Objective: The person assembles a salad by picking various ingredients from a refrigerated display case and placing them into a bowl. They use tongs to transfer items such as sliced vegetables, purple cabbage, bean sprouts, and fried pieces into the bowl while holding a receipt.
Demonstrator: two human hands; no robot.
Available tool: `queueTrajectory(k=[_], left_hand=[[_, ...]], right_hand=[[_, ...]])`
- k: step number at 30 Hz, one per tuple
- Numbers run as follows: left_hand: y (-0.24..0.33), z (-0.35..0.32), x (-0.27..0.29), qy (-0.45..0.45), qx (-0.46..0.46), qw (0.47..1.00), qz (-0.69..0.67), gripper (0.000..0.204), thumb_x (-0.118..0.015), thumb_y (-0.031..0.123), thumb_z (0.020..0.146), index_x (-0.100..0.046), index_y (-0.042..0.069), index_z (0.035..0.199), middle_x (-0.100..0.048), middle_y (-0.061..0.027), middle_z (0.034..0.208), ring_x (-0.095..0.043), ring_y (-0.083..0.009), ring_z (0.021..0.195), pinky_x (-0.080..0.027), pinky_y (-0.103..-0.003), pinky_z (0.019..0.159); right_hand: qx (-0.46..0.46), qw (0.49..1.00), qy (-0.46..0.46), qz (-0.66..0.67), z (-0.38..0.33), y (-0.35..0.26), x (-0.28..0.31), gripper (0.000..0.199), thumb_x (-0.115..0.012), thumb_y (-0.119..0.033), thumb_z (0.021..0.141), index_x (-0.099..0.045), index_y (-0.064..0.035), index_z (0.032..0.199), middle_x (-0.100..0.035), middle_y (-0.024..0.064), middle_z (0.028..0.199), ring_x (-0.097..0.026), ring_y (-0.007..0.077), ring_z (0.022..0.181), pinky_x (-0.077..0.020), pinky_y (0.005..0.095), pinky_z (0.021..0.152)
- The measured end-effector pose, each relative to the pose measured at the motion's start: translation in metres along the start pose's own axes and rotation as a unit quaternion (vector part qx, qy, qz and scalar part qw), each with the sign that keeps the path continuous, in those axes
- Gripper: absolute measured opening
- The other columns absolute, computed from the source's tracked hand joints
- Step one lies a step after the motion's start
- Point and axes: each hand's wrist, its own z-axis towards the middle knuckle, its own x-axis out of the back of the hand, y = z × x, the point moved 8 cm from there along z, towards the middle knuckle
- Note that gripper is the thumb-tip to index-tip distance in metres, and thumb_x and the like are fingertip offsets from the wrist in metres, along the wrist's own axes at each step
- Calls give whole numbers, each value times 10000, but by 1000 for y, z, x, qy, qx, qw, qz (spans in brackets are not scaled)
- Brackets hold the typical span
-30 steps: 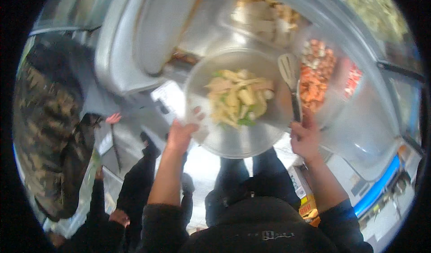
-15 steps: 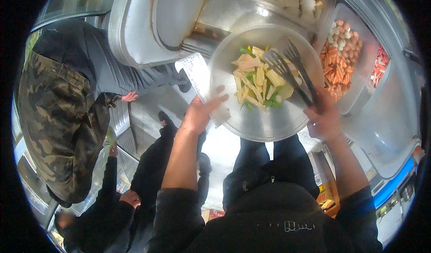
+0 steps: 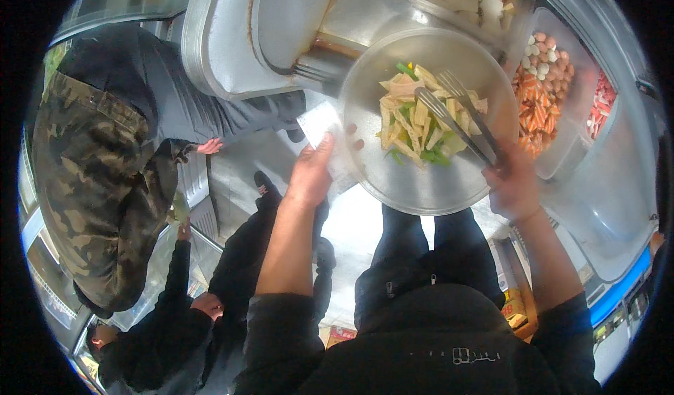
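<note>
A large translucent round bowl (image 3: 421, 191) with pale yellow ribbed strips (image 3: 414, 125) and green vegetable pieces (image 3: 437, 155) in it is between my hands. My left hand (image 3: 309, 176) is closed on a white paper slip (image 3: 319, 123) at the bowl's left side; fingertips show dimly through the bowl wall. My right hand (image 3: 514, 184) grips metal tongs (image 3: 469, 118) at the right rim, their two slotted heads lying apart over the food. That hand's fingers also seem to hold the rim, partly hidden.
Beyond the bowl, a display case holds a tub of white and tan pieces (image 3: 460, 1) and a clear bin of orange-white pieces and small balls (image 3: 539, 100). A pale lid-like panel (image 3: 242, 37) stands upper left. Two people stand left, one in camouflage (image 3: 91, 184).
The bowl and both hands have shifted slightly right and up. The paper slip shows shorter now, and my left fingers have moved from its front to behind it, against the bowl.
</note>
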Motion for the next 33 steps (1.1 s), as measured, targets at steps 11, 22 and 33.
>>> queueTrajectory(k=[11, 22, 33], left_hand=[[4, -1, 5, 48, -24, 995, 84, 551, -427, 384, 998, -384, 12, 1402, -525, -190, 1322, -555, -348, 1169, -496, -439, 925], [7, -3, 2, 45, -30, 997, 58, 452, -522, 252, 972, -457, 6, 1345, -562, -129, 1288, -592, -263, 1111, -508, -380, 877], [6, -4, 0, 26, -34, 997, 70, 534, -573, 133, 926, -371, 14, 1405, -505, -182, 1351, -545, -347, 1188, -504, -441, 927]], right_hand=[[7, 999, -9, -43, -3, -15, -1, 536, -713, -106, 721, -541, -72, 1227, -593, 142, 837, -587, 288, 710, -485, 381, 665], [12, 999, -24, -38, -5, -13, -3, 537, -717, -137, 712, -548, -55, 1215, -576, 128, 843, -570, 295, 761, -468, 401, 694], [50, 997, -14, -52, -8, -18, -2, 539, -710, -130, 722, -532, -46, 1224, -576, 131, 887, -580, 287, 786, -480, 398, 709]])
